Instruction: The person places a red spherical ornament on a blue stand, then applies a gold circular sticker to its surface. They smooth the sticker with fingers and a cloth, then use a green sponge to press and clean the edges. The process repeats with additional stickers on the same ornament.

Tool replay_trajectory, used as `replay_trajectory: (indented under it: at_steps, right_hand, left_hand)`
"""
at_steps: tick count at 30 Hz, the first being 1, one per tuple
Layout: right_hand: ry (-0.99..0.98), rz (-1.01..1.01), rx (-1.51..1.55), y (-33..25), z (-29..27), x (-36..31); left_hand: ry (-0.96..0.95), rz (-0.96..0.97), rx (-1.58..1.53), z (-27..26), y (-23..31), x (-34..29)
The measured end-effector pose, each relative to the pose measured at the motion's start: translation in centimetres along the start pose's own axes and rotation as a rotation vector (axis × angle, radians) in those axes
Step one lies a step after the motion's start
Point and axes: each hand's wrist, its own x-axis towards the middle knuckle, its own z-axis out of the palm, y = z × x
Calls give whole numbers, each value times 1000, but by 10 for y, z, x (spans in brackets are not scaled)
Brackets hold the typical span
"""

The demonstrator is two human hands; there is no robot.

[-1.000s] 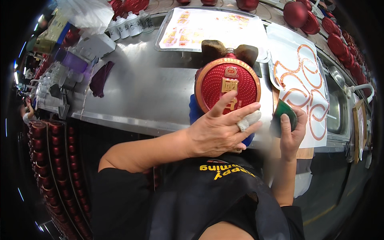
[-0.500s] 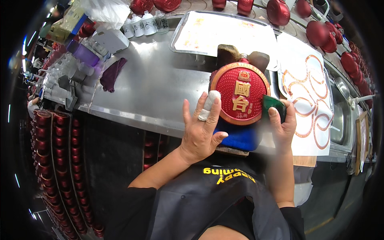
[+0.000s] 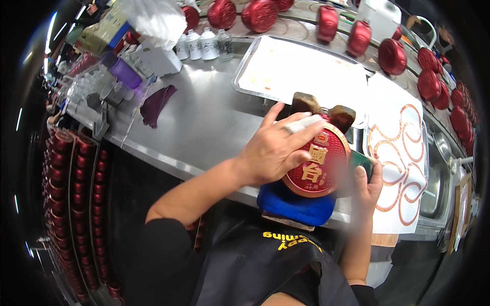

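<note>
A round red bottle [image 3: 326,178] with raised gold characters and a gold-orange ring lies face up on a blue cloth pad [image 3: 296,206]. Two dark brown blocks [image 3: 342,117] flank its neck. My left hand [image 3: 270,152] reaches over the bottle's upper left edge, fingers stretched out, a white wrap [image 3: 304,124] around a finger. Its fingertips lie on or just over the ring near the neck; I cannot tell how firmly they press. My right hand [image 3: 368,187] pinches a flat green scraper [image 3: 361,163] beside the bottle's right edge.
A white-covered tray [image 3: 301,66] sits behind the bottle. Orange-gold rings [image 3: 390,178] lie on a white sheet to the right. A purple cloth [image 3: 157,104] and small bottles [image 3: 208,43] occupy the left of the metal bench. More red bottles [image 3: 260,15] line the back.
My left hand has moved up and right onto the bottle's upper rim. The scraper stays in my right hand beside the bottle. The whole view has shifted, with bench items appearing lower.
</note>
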Motion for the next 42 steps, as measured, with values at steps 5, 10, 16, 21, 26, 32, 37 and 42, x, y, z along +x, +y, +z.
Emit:
replay_trajectory:
  at_steps: [5, 10, 16, 21, 26, 32, 37, 42]
  right_hand:
    - [3, -17, 27, -5, 2, 1]
    - [44, -13, 144, -1, 6, -7]
    - [34, -43, 79, -1, 9, -7]
    - [125, -108, -28, -20, 18, -33]
    - [15, -261, -309, -23, 29, -46]
    - [142, -342, -291, -20, 19, -35]
    - [39, -138, -187, -11, 21, -37]
    - [18, -110, -103, 1, 15, -30]
  left_hand:
    - [-52, 147, 82, 8, -9, 31]
    - [57, 80, 66, 16, 1, -1]
    - [229, -129, 83, 32, 37, -70]
    - [166, -113, 255, 56, 72, -107]
    - [114, -146, 333, 68, 75, -117]
    - [184, -249, 163, 54, 65, -112]
    - [227, -242, 90, 45, 57, -94]
    - [222, -149, 69, 25, 32, -57]
